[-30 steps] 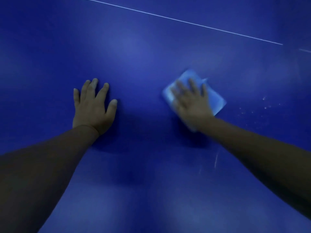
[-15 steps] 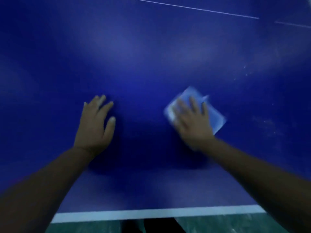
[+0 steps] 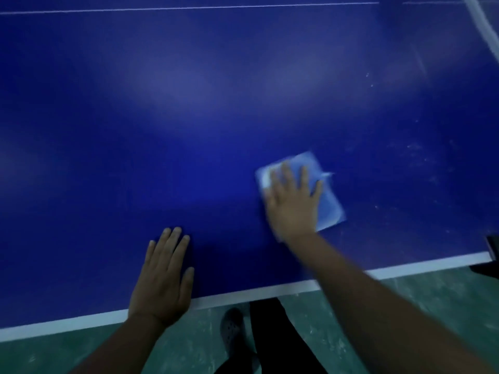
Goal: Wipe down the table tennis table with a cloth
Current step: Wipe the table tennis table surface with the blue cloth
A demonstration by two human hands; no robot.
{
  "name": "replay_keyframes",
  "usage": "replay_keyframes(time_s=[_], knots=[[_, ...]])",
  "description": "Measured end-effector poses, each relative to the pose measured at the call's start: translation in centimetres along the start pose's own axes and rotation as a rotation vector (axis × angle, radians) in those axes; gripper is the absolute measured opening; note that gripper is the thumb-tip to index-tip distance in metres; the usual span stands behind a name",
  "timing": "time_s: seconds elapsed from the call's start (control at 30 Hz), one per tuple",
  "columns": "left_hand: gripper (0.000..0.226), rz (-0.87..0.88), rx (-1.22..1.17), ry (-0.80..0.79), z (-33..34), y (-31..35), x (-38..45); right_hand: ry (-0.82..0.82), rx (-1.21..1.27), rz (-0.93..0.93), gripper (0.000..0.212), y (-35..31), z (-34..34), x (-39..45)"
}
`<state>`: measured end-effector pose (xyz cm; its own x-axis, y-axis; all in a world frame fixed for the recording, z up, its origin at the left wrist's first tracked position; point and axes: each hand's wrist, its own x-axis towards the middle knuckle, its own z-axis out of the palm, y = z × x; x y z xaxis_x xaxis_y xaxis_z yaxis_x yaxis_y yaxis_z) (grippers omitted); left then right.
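The blue table tennis table (image 3: 216,103) fills most of the view, and its white near edge line (image 3: 243,292) runs across the bottom. A folded light blue cloth (image 3: 328,201) lies flat on the table at the right. My right hand (image 3: 293,203) presses on the cloth with straight, spread fingers and covers its left half. My left hand (image 3: 163,276) rests flat on the table at the near edge, fingers straight, apart from the cloth.
White specks and smears (image 3: 415,155) mark the table to the right of the cloth. A thin white centre line (image 3: 189,8) crosses the far part. Below the edge are a green floor (image 3: 405,300), my dark trouser leg (image 3: 272,338) and shoe (image 3: 232,327). A dark object (image 3: 492,249) sits at the right edge.
My right hand has slid the cloth toward the near edge and a little right. My left hand has moved back to the table's edge. The view has dropped, showing the edge and floor.
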<state>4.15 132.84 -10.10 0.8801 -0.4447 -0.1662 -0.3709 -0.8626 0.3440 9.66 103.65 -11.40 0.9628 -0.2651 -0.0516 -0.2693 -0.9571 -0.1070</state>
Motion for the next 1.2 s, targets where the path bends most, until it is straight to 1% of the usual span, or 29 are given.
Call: replay_keyframes(time_s=[0.07,0.1,0.13,0.17,0.23,0.27,0.33,0.4,0.43,0.47,0.5,0.57,0.6,0.63,0.67,0.7,0.73,0.77,0.83,0.87,0.9,0.93,0.97,1.03,1.07,1.1,1.13,1.17,1.2], knots=[[0.065,-0.013,0.002,-0.005,0.0,-0.2,-0.1,-0.075,0.014,-0.323,0.051,-3.2,0.7,-6.8],[0.067,-0.013,0.004,-0.002,0.0,-0.2,-0.2,-0.098,0.017,-0.422,0.049,-3.2,0.9,-9.6],[0.071,-0.006,0.007,0.002,0.2,-0.2,-0.2,-0.130,0.018,-0.442,0.048,-1.8,0.7,-11.2],[0.073,0.002,0.005,0.007,0.3,-0.3,-0.2,-0.132,0.018,-0.406,0.048,0.4,0.4,-11.5],[0.069,0.009,-0.001,0.020,0.6,-0.4,-0.1,-0.076,-0.077,-0.198,0.054,5.5,-0.3,-10.8],[0.067,0.011,0.000,0.023,0.7,-0.4,-0.1,-0.089,-0.093,-0.025,0.057,7.9,-0.9,-10.2],[0.066,0.004,-0.008,0.030,0.8,-0.3,-0.1,-0.070,-0.005,0.364,0.057,11.4,-1.7,-8.6],[0.066,0.009,-0.010,0.025,0.7,-0.3,-0.2,-0.029,0.132,0.633,0.054,10.5,-1.9,-7.1],[0.065,0.013,-0.008,0.024,0.7,-0.3,-0.2,-0.028,0.131,0.676,0.054,8.3,-1.7,-6.6],[0.065,0.015,-0.005,0.023,0.7,-0.4,-0.2,-0.016,0.093,0.617,0.053,5.7,-1.2,-6.5],[0.065,0.017,0.000,0.022,0.7,-0.3,-0.3,0.018,0.065,0.453,0.052,2.7,-0.6,-6.8],[0.064,0.017,0.015,0.020,0.7,-0.3,-0.2,-0.018,0.007,-0.079,0.052,-2.5,0.7,-8.7],[0.063,0.018,0.026,0.016,0.7,-0.2,-0.2,-0.064,-0.032,-0.327,0.052,-3.5,1.1,-9.5],[0.062,0.020,0.033,0.011,0.7,-0.3,-0.2,-0.099,-0.041,-0.472,0.052,-3.1,0.9,-9.1],[0.062,0.021,0.037,0.008,0.6,-0.3,-0.1,-0.100,-0.055,-0.500,0.053,-1.5,0.7,-7.8],[0.061,0.022,0.037,0.009,0.6,-0.3,-0.1,-0.054,-0.087,-0.423,0.056,0.7,0.4,-6.3],[0.061,0.023,0.037,0.011,0.6,-0.3,0.0,-0.018,-0.111,-0.252,0.059,3.2,0.2,-4.7],[0.060,0.026,0.038,0.013,0.5,-0.3,0.0,-0.023,-0.094,-0.002,0.059,5.8,-0.2,-3.3],[0.060,0.032,0.043,0.011,0.6,-0.3,0.0,0.000,0.057,0.480,0.055,9.2,-1.2,-1.8],[0.059,0.031,0.041,0.011,0.6,-0.4,0.0,0.019,0.122,0.616,0.054,9.0,-1.5,-1.6],[0.060,0.027,0.037,0.014,0.5,-0.4,0.0,0.029,0.128,0.659,0.053,7.7,-1.3,-1.8],[0.060,0.023,0.034,0.013,0.5,-0.5,0.0,0.027,0.091,0.617,0.052,5.5,-0.9,-2.4],[0.060,0.021,0.034,0.011,0.5,-0.5,0.0,0.029,0.053,0.480,0.052,2.8,-0.4,-3.3],[0.061,0.019,0.040,0.007,0.6,-0.5,-0.1,-0.010,-0.004,0.038,0.054,-3.0,0.7,-6.4],[0.061,0.017,0.043,0.007,0.6,-0.5,-0.1,-0.051,-0.024,-0.199,0.054,-5.0,1.2,-8.5],[0.062,0.017,0.043,0.006,0.6,-0.5,-0.2,-0.083,-0.026,-0.371,0.051,-5.4,1.5,-10.2],[0.062,0.017,0.040,0.004,0.6,-0.5,-0.1,-0.111,-0.012,-0.461,0.050,-4.4,1.4,-10.7],[0.062,0.018,0.036,0.004,0.6,-0.5,0.0,-0.117,-0.010,-0.468,0.050,-2.1,1.0,-10.4],[0.062,0.018,0.034,0.007,0.6,-0.6,0.0,-0.096,-0.047,-0.399,0.051,0.7,0.7,-9.8]])
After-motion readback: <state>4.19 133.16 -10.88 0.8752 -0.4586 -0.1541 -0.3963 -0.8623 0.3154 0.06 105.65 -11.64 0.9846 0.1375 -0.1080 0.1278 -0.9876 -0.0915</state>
